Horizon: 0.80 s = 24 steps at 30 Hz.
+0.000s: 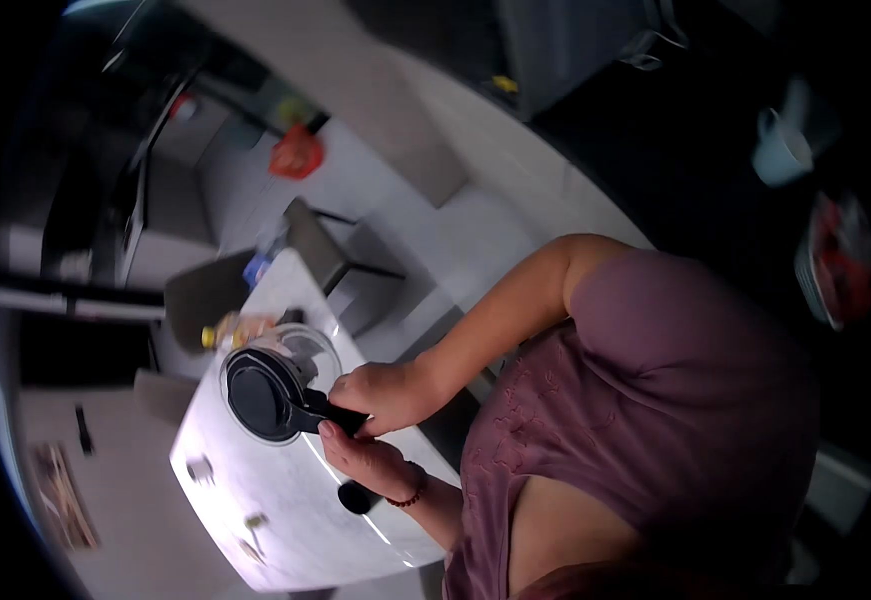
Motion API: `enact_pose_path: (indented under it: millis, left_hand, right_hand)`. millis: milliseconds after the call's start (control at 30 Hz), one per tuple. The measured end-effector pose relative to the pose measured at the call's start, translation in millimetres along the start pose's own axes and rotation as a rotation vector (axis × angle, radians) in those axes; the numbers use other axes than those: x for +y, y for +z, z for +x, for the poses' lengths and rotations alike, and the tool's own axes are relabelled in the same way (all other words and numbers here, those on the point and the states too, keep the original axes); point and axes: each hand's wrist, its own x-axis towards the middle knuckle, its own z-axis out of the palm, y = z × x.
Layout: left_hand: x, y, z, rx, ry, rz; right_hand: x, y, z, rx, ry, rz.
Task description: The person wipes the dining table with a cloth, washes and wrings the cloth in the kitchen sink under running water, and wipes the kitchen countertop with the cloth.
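Observation:
A clear jug with a black lid [261,395] and a black handle is held over the white table. My right hand [386,395] is closed around the handle. Just below it in the view, my left hand [368,462], with a dark bead bracelet at the wrist, is closed at the handle's end, thumb against it. The hands partly hide the handle. Under the jug there is a clear round rim [324,350], whose kind I cannot make out. A small black round object [359,497] is beside my left wrist.
The view is tilted sideways. The white table [306,540] bears several small items and a yellow-capped bottle [211,337]. Chairs [318,250] stand around it. A red bag [297,152] is on the floor. Beside me, a dark counter holds a light mug [784,155] and a bagged red item [841,260].

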Motion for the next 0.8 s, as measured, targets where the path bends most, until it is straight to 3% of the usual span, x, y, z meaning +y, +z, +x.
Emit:
enact_pose_path:
  millis: [67,133,233,267,400,600,667,800]
  left_hand:
    - [11,29,-10,-0.245,-0.030,-0.135]
    - [11,65,-14,-0.249,-0.020,-0.094]
    - [15,105,-25,-0.491,-0.007,-0.089]
    - [12,115,-25,-0.570,0.005,-0.063]
    - [27,150,-53,-0.813,-0.125,-0.061]
    - [23,196,-68,-1.272,0.082,0.078]
    - [34,220,-82,-1.479,-0.032,-0.019]
    - [40,260,-110,-1.563,-0.104,-0.044]
  right_hand:
    - [-25,-37,-31,0.098,0.028,-0.136]
    - [-31,-61,-57,0.193,0.104,-0.193]
    - [-50,-95,-99,0.360,0.067,-0.362]
    - [-59,-106,-115,0.360,0.153,-0.365]
    - [-85,-119,-167,0.521,0.245,-0.452]
    - [-124,-121,-225,0.891,0.314,-0.698]
    - [-131,-123,-239,0.982,0.352,-0.748]
    - [-139,-128,-262,1.149,0.483,-0.763]
